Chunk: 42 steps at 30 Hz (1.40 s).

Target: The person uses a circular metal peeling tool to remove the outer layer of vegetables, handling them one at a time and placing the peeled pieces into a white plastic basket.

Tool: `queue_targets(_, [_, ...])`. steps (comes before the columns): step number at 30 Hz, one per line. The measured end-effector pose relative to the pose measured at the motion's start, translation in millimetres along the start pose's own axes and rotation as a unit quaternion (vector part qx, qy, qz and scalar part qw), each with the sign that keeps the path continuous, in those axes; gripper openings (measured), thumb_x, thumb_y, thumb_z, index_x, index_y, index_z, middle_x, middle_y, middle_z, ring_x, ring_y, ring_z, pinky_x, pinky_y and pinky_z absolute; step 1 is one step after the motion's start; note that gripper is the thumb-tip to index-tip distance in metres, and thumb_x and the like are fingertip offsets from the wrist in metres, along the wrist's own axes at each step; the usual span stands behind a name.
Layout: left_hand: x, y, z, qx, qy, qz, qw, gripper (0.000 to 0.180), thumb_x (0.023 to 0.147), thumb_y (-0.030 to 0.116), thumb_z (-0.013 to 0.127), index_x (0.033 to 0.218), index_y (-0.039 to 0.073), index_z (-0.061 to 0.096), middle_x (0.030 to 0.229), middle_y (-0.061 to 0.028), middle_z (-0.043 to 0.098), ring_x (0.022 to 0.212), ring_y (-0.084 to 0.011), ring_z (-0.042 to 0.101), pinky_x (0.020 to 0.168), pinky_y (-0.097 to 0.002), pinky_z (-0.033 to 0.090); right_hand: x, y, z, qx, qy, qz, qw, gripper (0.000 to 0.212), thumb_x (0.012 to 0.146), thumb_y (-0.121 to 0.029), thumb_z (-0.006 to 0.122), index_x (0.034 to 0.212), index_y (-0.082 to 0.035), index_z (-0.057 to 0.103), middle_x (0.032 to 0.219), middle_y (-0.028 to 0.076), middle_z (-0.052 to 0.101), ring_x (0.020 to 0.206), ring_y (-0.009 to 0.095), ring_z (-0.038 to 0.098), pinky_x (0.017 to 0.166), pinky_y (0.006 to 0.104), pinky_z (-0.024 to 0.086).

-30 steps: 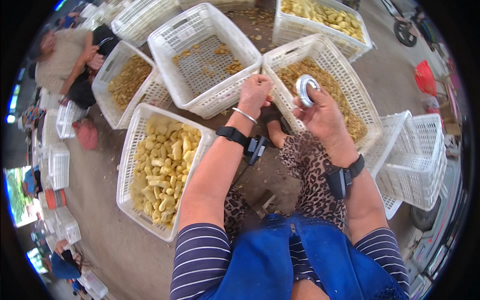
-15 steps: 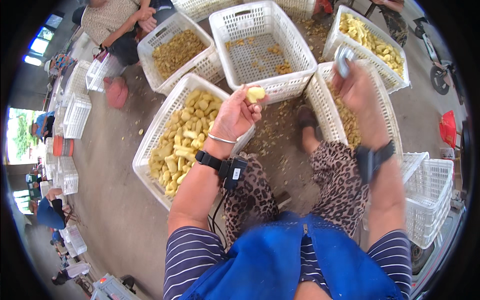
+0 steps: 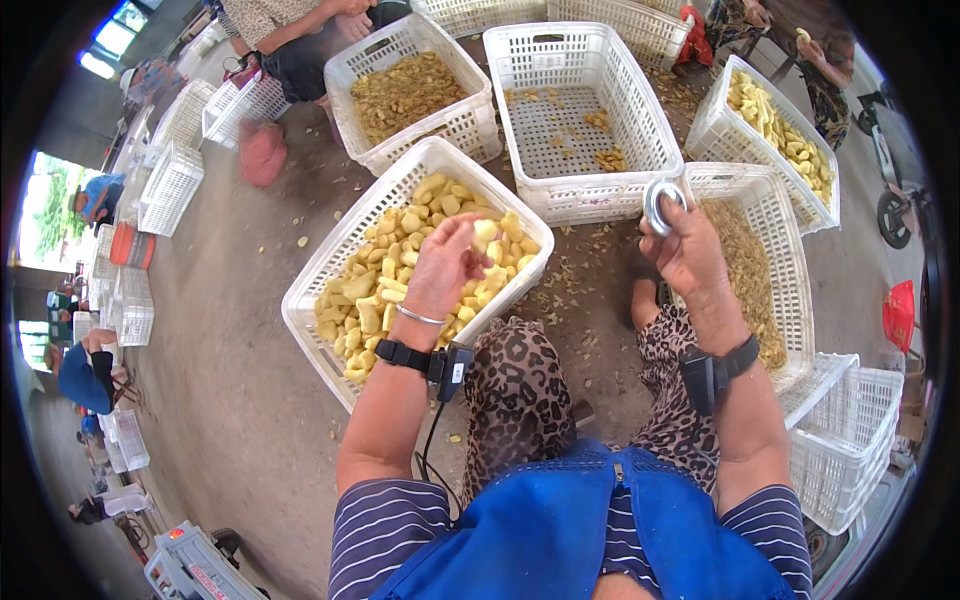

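My left hand (image 3: 444,268) is over the white crate (image 3: 300,318) of peeled yellow ginger (image 3: 362,290). Its slightly blurred fingers are closed on a pale piece of ginger (image 3: 486,230), just above the pile. My right hand (image 3: 688,252) grips a shiny round metal ring-shaped tool (image 3: 660,207) between thumb and fingers. That hand is beside the crate of brown peelings (image 3: 735,270) on my right. Its lower fingers are partly hidden.
A mostly bare crate (image 3: 540,120) with scattered scraps stands ahead. Left of it is another crate of peelings (image 3: 410,95); at far right, a crate of ginger (image 3: 775,125). Stacked crates (image 3: 845,440) stand at lower right. Co-workers sit opposite; peel bits litter the floor.
My left hand has moved down over the ginger crate with its piece. My right hand has lowered and slowed, still gripping the metal tool. The whole view has shifted somewhat.
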State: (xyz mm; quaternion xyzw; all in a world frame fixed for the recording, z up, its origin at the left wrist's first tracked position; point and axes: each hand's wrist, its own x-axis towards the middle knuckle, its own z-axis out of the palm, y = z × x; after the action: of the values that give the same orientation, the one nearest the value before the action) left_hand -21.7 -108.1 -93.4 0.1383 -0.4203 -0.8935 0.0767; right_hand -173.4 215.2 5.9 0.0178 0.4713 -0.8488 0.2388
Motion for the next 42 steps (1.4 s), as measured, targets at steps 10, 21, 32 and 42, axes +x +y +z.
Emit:
queue_targets(10, [-147.4, 31.1, -115.9, 0.654, 0.292, 0.067, 0.694, 0.045, 0.09, 0.017, 0.075, 0.13, -0.001, 0.066, 0.13, -0.0214, 0.067, 0.124, -0.0377, 0.06, 0.109, -0.045, 0.047, 23.6, 41.7, -12.7, -0.093, -0.023, 0.051, 0.994, 0.018, 0.104, -0.019, 0.067, 0.119, -0.011, 0.065, 0.101, 0.002, 0.074, 0.083, 0.016, 0.072, 0.063, 0.0319, 0.059])
queue_targets(21, [-269.0, 23.5, -177.4, 0.68, 0.479, 0.025, 0.554, 0.064, 0.085, 0.011, 0.076, 0.144, -0.001, 0.052, 0.135, -0.0261, 0.056, 0.13, -0.042, 0.053, 0.112, -0.0492, 0.044, 71.5, 86.8, 17.1, -0.185, -0.091, 0.115, 0.972, 0.024, 0.104, -0.017, 0.067, 0.125, -0.007, 0.062, 0.106, 0.004, 0.074, 0.084, 0.011, 0.069, 0.068, 0.0287, 0.058])
queue_targets(32, [-247.8, -37.6, -181.1, 0.666, 0.471, 0.15, 0.559, 0.084, 0.088, 0.013, 0.074, 0.16, 0.002, 0.031, 0.145, -0.0304, 0.051, 0.131, -0.0486, 0.052, 0.113, -0.052, 0.043, 109.1, 166.7, 28.1, -0.408, -0.126, 0.11, 0.898, 0.037, 0.092, -0.017, 0.075, 0.122, 0.003, 0.066, 0.104, 0.009, 0.073, 0.091, 0.016, 0.07, 0.078, 0.0331, 0.057])
queue_targets(42, [-252.4, -32.4, -167.8, 0.656, 0.517, 0.087, 0.543, 0.076, 0.09, 0.013, 0.073, 0.156, 0.001, 0.036, 0.144, -0.028, 0.051, 0.135, -0.0465, 0.048, 0.116, -0.0511, 0.04, 66.9, 200.0, 98.3, -0.354, -0.195, 0.184, 0.896, 0.039, 0.096, -0.021, 0.077, 0.128, -0.004, 0.063, 0.112, 0.008, 0.072, 0.091, 0.017, 0.071, 0.081, 0.0329, 0.061])
